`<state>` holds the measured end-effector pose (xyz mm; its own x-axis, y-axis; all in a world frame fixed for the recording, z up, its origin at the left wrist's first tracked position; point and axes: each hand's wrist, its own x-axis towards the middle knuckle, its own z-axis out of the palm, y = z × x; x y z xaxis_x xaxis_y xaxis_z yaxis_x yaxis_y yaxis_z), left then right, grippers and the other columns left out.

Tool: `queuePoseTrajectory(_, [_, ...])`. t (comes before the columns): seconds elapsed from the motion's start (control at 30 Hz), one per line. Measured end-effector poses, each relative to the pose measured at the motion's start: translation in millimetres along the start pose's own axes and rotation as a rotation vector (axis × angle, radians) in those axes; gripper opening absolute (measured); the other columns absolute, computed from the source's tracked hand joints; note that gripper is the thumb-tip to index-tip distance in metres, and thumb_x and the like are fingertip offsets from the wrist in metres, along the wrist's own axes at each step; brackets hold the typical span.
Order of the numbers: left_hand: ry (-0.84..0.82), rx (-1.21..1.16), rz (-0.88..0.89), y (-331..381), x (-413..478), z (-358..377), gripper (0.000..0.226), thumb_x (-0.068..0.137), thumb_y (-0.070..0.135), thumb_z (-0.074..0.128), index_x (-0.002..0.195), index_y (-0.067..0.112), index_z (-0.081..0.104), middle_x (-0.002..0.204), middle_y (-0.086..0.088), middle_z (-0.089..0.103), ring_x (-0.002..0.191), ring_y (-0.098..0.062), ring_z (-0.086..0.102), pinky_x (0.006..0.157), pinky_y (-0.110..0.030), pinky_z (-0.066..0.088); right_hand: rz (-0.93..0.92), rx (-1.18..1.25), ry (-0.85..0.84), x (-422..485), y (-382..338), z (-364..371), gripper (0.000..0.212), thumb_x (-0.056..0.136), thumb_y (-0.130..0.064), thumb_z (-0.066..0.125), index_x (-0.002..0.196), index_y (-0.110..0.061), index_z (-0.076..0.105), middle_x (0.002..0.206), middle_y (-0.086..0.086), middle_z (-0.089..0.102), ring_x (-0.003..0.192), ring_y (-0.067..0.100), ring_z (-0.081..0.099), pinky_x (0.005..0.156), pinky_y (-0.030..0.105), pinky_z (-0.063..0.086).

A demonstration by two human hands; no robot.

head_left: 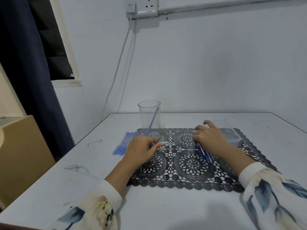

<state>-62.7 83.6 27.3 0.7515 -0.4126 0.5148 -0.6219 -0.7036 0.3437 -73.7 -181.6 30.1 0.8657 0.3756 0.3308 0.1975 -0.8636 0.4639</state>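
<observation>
Clear pen barrel [162, 143] sits in the left hand [141, 146], pinched near one end between thumb and fingertips, low over the black lace mat [182, 183] and just in front of the clear cup [149, 113]; from where I stand the grip looks light, with most of the tube hidden inside the fingers and only a short stub showing. Its long axis runs nearly level and across the surface [166, 209], the free end pointing toward the person's right, at the other hand. The right hand [211, 135] lies over a fan of blue refills [205, 155] on the mat, fingers loosely curved with one lifted; whether that grip has closed on a single refill I cannot tell, since the palm covers the near ends. The step in hand seems to be pairing a refill with the tube; to do it well I would keep the barrel steady and level with its open end facing right, draw just one refill clear of the bundle without scattering the rest, and line the two up along the same axis before sliding them together, not at an angle. A small blue cap [180, 150] lies loose on the mat between the hands and could easily be knocked away; a blue stick [152, 121] leans inside the cup; a row of blue pens [122, 144] lies just left of the left hand; a clear plastic box [232, 135] stands beyond the right hand.
</observation>
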Motion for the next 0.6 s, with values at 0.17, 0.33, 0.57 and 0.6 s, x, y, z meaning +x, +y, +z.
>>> queuePoseTrajectory(0.17, [-0.006, -0.004, 0.0, -0.5, 0.1, 1.1, 0.027, 0.088, 0.039, 0.058, 0.097, 0.019, 0.073, 0.073, 0.005, 0.066, 0.069, -0.008, 0.053, 0.064, -0.018, 0.036, -0.024, -0.03, -0.036, -1.3, 0.7, 1.2, 0.018, 0.085, -0.015, 0.06, 0.094, -0.028, 0.068, 0.103, -0.006, 0.069, 0.118, 0.012, 0.049, 0.108, 0.041, 0.015])
queuePoseTrajectory(0.33, [-0.011, 0.001, -0.001, -1.1, -0.1, 1.7, 0.026, 0.089, 0.039, 0.057, 0.096, 0.02, 0.073, 0.07, 0.006, 0.064, 0.066, -0.005, 0.05, 0.059, -0.015, 0.032, -0.026, -0.039, -0.024, -1.4, 0.5, 3.2, 0.019, 0.084, -0.013, 0.059, 0.092, -0.028, 0.068, 0.1, -0.006, 0.07, 0.115, 0.014, 0.052, 0.109, 0.043, 0.015])
queuePoseTrajectory(0.57, [-0.011, -0.017, 0.0, 1.1, -0.3, 0.5, 0.026, 0.089, 0.039, 0.058, 0.095, 0.019, 0.073, 0.072, 0.003, 0.068, 0.065, -0.008, 0.056, 0.059, -0.007, 0.029, -0.032, -0.037, -0.038, -2.2, -1.4, -1.5, 0.026, 0.084, -0.01, 0.053, 0.099, -0.027, 0.066, 0.105, -0.007, 0.068, 0.117, 0.014, 0.049, 0.109, 0.042, 0.011])
queuePoseTrajectory(0.6, [-0.01, -0.019, 0.0, 1.3, -0.5, 0.4, 0.026, 0.088, 0.039, 0.058, 0.095, 0.019, 0.073, 0.072, 0.003, 0.068, 0.066, -0.009, 0.057, 0.06, -0.007, 0.03, -0.027, -0.034, -0.044, -1.9, -1.4, -1.5, 0.026, 0.084, -0.011, 0.054, 0.099, -0.028, 0.066, 0.106, -0.008, 0.067, 0.117, 0.013, 0.048, 0.109, 0.042, 0.011])
